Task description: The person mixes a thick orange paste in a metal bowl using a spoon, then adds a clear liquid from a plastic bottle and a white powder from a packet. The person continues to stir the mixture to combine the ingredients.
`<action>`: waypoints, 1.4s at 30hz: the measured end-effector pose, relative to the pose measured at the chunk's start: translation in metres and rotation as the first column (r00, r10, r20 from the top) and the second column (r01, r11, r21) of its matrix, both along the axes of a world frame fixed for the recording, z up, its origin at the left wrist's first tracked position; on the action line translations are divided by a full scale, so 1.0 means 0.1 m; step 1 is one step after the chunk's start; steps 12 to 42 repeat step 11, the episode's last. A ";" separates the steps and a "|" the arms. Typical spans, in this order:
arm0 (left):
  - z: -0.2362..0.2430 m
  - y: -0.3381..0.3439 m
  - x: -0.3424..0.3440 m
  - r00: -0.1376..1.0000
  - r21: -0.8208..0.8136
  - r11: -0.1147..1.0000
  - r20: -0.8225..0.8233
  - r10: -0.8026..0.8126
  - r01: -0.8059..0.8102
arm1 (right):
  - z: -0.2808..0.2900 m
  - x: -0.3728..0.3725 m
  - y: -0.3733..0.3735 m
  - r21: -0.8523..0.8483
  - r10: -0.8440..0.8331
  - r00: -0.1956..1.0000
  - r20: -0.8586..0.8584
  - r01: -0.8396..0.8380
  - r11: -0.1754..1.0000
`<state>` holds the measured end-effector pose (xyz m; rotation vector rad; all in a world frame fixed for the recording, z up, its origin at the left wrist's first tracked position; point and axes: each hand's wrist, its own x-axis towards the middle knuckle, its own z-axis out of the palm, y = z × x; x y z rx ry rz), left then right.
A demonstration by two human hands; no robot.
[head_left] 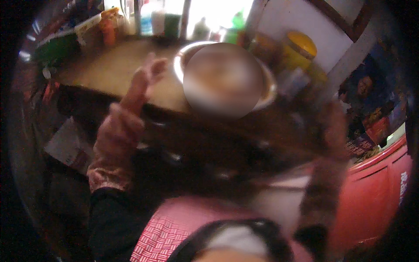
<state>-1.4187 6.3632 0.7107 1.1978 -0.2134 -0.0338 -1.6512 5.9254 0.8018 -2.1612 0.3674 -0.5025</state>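
My left hand [149, 75] is raised over the tan tabletop [104, 70], just left of a wide round basin [178, 66] with a pale rim. Its fingers are stretched out and apart, with nothing seen in them, and it does not touch the basin. A round blurred patch covers most of the basin, so what lies inside cannot be made out. On the right side, my right hand [335, 124] is smeared by motion in front of dark furniture. Its fingers cannot be told apart, nor whether they hold anything. Pinkish-brown sleeves cover both forearms.
A yellow-lidded container [301, 46] stands behind the basin on the right. Bottles and a green item [237, 24] line the bright window. An orange jar [110, 26] sits at the back left. Low on the right is a red cabinet [377, 196].
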 end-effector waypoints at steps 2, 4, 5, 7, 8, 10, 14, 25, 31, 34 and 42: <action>0.16 -0.34 0.38 0.959 0.003 0.973 -0.172 -0.225 0.229 | -0.20 0.23 0.31 0.280 0.010 0.996 -0.087 0.014 0.960; 0.28 -0.49 0.72 0.861 -0.089 0.887 -0.215 -0.461 0.452 | -0.28 0.49 0.63 0.628 0.066 0.996 -0.052 -0.019 0.778; 0.27 -0.60 0.92 0.826 0.054 0.828 -0.122 -0.550 0.558 | -0.26 0.56 0.76 0.777 0.099 0.991 0.088 -0.130 0.616; 0.47 -0.89 0.91 0.716 -0.072 0.749 -0.245 -0.654 0.659 | -0.34 0.64 0.85 0.668 0.155 0.919 0.362 -0.372 0.644; 0.48 -0.83 1.06 0.638 -0.044 0.656 -0.198 -0.745 0.753 | -0.42 0.70 0.94 0.405 0.266 0.852 0.450 -0.461 0.790; 0.53 -0.91 1.28 0.614 0.385 0.597 0.095 -0.784 0.703 | -0.52 0.85 0.70 -0.024 0.327 0.899 0.293 -0.335 0.942; 0.53 -1.09 1.29 0.582 0.401 0.560 0.080 -0.809 0.725 | -0.59 0.76 0.63 -0.004 0.285 0.910 0.303 -0.297 0.955; 0.53 -1.09 1.29 0.582 0.401 0.560 0.080 -0.809 0.725 | -0.59 0.76 0.63 -0.004 0.285 0.910 0.303 -0.297 0.955; 0.53 -1.09 1.29 0.582 0.401 0.560 0.080 -0.809 0.725 | -0.59 0.76 0.63 -0.004 0.285 0.910 0.303 -0.297 0.955; 0.53 -1.09 1.29 0.582 0.401 0.560 0.080 -0.809 0.725 | -0.59 0.76 0.63 -0.004 0.285 0.910 0.303 -0.297 0.955; 0.53 -1.09 1.29 0.582 0.401 0.560 0.080 -0.809 0.725 | -0.59 0.76 0.63 -0.004 0.285 0.910 0.303 -0.297 0.955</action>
